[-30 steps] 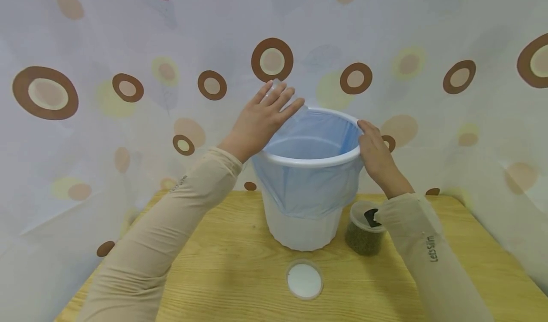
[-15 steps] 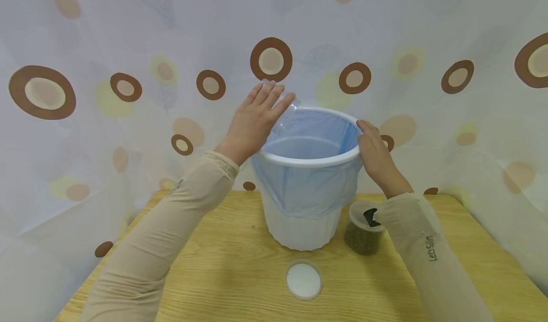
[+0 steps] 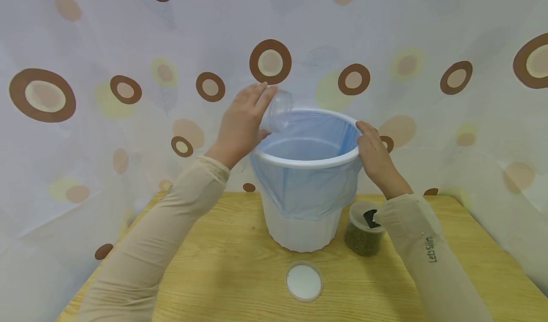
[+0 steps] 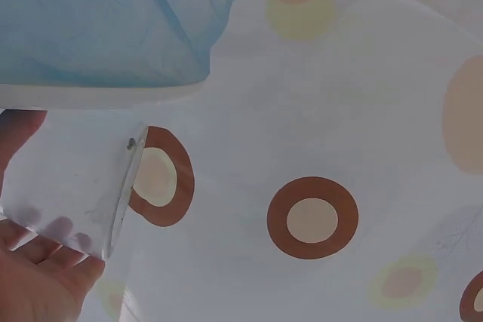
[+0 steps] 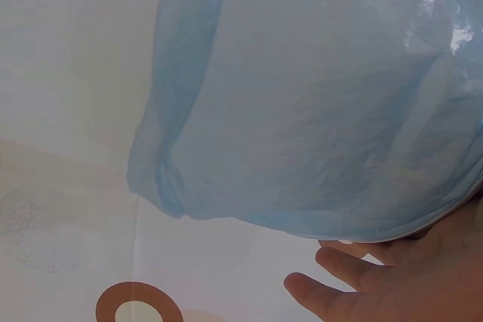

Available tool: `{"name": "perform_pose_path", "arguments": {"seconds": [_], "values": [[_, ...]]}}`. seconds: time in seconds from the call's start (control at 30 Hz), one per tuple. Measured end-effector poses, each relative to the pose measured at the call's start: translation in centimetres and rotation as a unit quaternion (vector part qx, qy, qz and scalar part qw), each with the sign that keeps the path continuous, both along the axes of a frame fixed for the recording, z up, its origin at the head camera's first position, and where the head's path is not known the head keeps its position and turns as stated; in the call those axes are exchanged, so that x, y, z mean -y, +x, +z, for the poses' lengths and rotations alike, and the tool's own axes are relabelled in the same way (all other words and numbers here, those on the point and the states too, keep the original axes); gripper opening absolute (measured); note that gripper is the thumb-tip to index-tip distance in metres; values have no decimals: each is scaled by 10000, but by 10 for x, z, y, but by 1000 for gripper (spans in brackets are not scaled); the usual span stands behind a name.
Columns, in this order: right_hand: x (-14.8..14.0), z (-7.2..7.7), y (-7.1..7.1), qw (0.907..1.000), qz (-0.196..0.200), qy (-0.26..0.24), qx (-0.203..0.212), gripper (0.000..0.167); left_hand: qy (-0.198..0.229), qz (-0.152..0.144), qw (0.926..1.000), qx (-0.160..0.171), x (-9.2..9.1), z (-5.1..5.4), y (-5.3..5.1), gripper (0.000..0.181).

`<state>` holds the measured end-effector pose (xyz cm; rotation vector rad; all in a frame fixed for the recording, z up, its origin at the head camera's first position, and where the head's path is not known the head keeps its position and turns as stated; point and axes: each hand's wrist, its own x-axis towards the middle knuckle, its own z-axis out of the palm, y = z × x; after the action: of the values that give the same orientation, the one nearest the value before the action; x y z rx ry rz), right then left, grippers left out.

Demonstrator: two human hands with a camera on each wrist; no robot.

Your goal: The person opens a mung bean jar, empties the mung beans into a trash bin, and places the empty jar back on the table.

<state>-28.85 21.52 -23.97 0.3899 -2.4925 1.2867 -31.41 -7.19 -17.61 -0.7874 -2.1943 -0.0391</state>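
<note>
My left hand grips a clear plastic tub at the left rim of a white trash bin. The tub is tipped on its side. In the left wrist view, thumb and fingers lie on opposite sides of the tub, and a small dark speck sits near its mouth. A blue bin liner is folded over the bin's rim. At the bin's right side, my right hand holds the rim; the right wrist view shows its fingers by the liner's edge, some spread.
A lidded tub of dark green-brown bits stands right of the bin, close to my right sleeve. A round lid with a white centre lies in front of the bin on the wooden table. Behind hangs a patterned curtain.
My left hand has moved left and turned with the clear tub, so more of the tub shows beside the fingers. The right hand stays on the bin's rim.
</note>
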Motion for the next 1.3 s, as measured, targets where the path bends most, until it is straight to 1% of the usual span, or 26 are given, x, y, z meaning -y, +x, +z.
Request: {"name": "perform_pose_path", "arguments": {"seconds": [0.1, 0.17, 0.43, 0.63, 0.8, 0.93, 1.03, 1.17, 1.3], "values": [[1, 0, 1, 10000, -9, 33, 22, 59, 302, -52, 9994, 138, 5, -1, 0, 90], [2, 0, 1, 10000, -11, 36, 21, 59, 430, -53, 9988, 217, 7, -2, 1, 92], [1, 1, 2, 10000, -36, 34, 20, 58, 836, -86, 9961, 263, 13, -2, 4, 91], [1, 1, 2, 10000, -5, 30, 3, 58, 1304, -28, 9903, 468, 18, -1, 6, 90], [2, 2, 2, 10000, -29, 52, 53, 58, 1778, 39, 9811, 765, 24, 0, 8, 93], [2, 3, 3, 9999, -60, 97, 32, 58, 2265, 31, 9696, 921, 28, -1, 8, 95], [3, 3, 3, 9999, -79, 97, 16, 58, 2594, -50, 9608, 979, 31, -1, 8, 97], [2, 2, 2, 9999, -95, 102, 11, 58, 2899, -30, 9508, 1088, 36, -3, 9, 97], [2, 1, 1, 9999, -90, 85, 9, 58, 3149, 55, 9412, 1219, 40, -5, 10, 97]]}}
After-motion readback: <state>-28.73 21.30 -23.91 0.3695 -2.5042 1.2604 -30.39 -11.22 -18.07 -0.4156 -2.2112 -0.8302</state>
